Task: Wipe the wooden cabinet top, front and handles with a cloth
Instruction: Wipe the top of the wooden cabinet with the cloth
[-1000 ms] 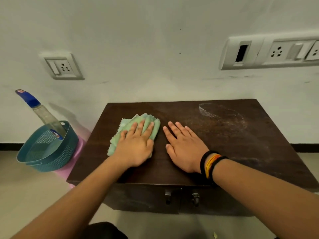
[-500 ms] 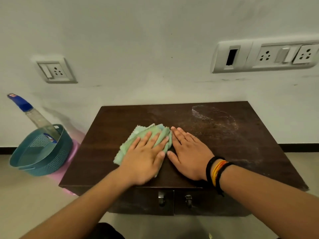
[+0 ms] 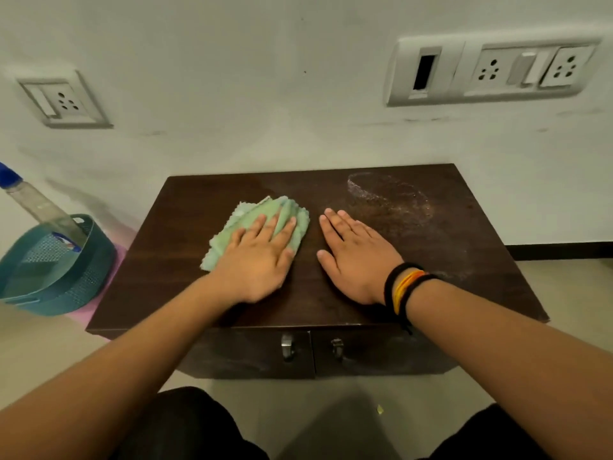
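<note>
A low dark wooden cabinet (image 3: 185, 267) stands against the white wall. A folded green cloth (image 3: 247, 219) lies on its top, left of centre. My left hand (image 3: 260, 260) presses flat on the cloth, fingers spread. Just to its right my right hand (image 3: 356, 255) rests flat on the bare wood, holding nothing. A dusty oval smear (image 3: 389, 202) marks the top at the back right. Two small metal handles, one (image 3: 288, 346) left and one (image 3: 337, 347) right, sit on the front doors below my hands.
A teal perforated basket (image 3: 56, 280) with a blue-capped spray bottle (image 3: 39, 205) in it stands on a pink stool (image 3: 93, 310) left of the cabinet. Wall sockets (image 3: 64, 101) and a switch panel (image 3: 491, 69) are above. My knees (image 3: 185, 426) are near the cabinet front.
My left hand slid the cloth to the right across the top, up to my right hand, then a little toward the back. My right hand stayed put.
</note>
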Tool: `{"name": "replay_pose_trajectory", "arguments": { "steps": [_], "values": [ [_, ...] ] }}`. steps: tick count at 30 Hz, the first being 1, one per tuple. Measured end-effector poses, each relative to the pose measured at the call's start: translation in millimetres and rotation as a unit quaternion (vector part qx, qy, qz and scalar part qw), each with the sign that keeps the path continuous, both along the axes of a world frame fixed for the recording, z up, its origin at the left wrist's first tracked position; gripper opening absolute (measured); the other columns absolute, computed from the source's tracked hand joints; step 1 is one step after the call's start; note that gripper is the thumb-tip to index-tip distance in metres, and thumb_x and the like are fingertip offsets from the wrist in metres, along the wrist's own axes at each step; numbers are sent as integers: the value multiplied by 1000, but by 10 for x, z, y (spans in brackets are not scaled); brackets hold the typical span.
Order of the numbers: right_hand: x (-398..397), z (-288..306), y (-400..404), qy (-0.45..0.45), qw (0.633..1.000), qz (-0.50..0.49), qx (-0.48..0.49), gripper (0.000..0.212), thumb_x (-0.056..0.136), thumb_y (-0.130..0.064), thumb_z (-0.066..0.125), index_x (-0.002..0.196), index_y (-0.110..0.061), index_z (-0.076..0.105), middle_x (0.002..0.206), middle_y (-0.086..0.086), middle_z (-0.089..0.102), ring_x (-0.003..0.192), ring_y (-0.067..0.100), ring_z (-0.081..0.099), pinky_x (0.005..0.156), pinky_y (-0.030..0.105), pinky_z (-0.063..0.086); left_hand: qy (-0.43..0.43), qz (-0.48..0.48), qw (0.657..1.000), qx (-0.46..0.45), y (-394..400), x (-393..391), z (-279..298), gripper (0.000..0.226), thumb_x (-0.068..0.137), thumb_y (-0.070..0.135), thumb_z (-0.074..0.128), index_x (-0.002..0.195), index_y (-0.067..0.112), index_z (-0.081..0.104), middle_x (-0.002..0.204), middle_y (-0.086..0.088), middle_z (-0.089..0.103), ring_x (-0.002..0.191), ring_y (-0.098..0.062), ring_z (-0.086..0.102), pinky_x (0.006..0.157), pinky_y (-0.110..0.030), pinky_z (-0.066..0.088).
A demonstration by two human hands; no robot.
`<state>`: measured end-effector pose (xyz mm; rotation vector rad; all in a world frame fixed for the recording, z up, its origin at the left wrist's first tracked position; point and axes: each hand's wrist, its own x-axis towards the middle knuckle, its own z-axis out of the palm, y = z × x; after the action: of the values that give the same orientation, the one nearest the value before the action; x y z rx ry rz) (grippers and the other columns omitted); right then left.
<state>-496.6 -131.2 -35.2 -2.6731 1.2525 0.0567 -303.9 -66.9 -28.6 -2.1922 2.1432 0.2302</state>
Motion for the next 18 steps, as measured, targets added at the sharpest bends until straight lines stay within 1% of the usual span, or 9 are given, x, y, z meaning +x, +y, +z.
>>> {"name": "replay_pose_trajectory", "arguments": {
  "steps": [2,4,6,8,11,13,14,16,18],
  "values": [
    [-27,-27,-1,-7,1000,-1,-1,67,104,-47,16,161,-15,0,171,2,-4,157,16,-4,127,35,1,0,-35,999,-6,277,-243,-33,60,101,49,9,157,34,-6,167,3,-5,154,-20,-8,122,-45,3],
    [-58,-16,-28,-9,1000,-8,-1,66,105,-45,17,161,-14,2,171,3,-3,157,17,-3,127,35,2,36,-42,998,-13,25,-372,-53,61,103,47,14,157,32,-12,167,3,-6,154,-18,-9,123,-44,1],
    [-73,-6,-58,-6,1000,-8,-9,66,105,-46,17,162,-15,2,171,3,-3,157,17,-2,126,34,2,48,12,999,-5,-344,-255,31,65,104,45,17,156,25,-16,168,-1,-7,154,-18,-7,123,-44,1],
    [-122,-2,-80,2,1000,-4,-9,67,105,-48,15,162,-17,-1,171,1,-5,157,16,-4,126,33,1,35,53,998,9,-339,-2,56,66,104,44,18,157,21,-14,168,-2,-7,154,-18,-7,123,-45,2],
    [-239,-5,-125,4,1000,-8,-6,65,105,-47,15,162,-19,-2,171,-1,-6,157,15,-4,126,33,1,13,-26,999,14,307,-204,6,66,99,49,11,157,28,-11,167,5,-8,154,-17,-9,124,-49,4],
    [-292,6,-152,-7,1000,-17,-6,64,105,-43,18,162,-19,-1,171,-1,-5,157,14,-3,126,32,1,41,-96,994,-14,277,-469,-40,64,99,50,12,156,32,-12,167,10,-6,154,-14,-8,123,-48,3],
    [-308,11,-160,-9,1000,-17,-6,64,106,-42,18,162,-18,0,171,0,-4,157,14,-3,126,32,1,56,-99,993,-26,82,-527,-48,65,102,48,17,156,30,-14,167,9,-3,154,-13,-6,123,-47,3],
    [-344,22,-190,-5,1000,-15,-12,64,106,-45,18,162,-18,1,171,1,-3,157,15,-1,126,32,2,83,-43,996,-14,-361,-415,34,71,104,45,24,155,20,-18,168,2,-1,154,-14,0,124,-45,5],
    [-415,37,-207,10,1000,-11,-12,65,105,-49,15,162,-20,-1,171,-2,-5,157,15,-2,125,32,2,76,5,997,-4,-406,-145,61,75,104,46,24,154,15,-22,168,-2,-4,154,-15,2,124,-43,7]
  ]
}}
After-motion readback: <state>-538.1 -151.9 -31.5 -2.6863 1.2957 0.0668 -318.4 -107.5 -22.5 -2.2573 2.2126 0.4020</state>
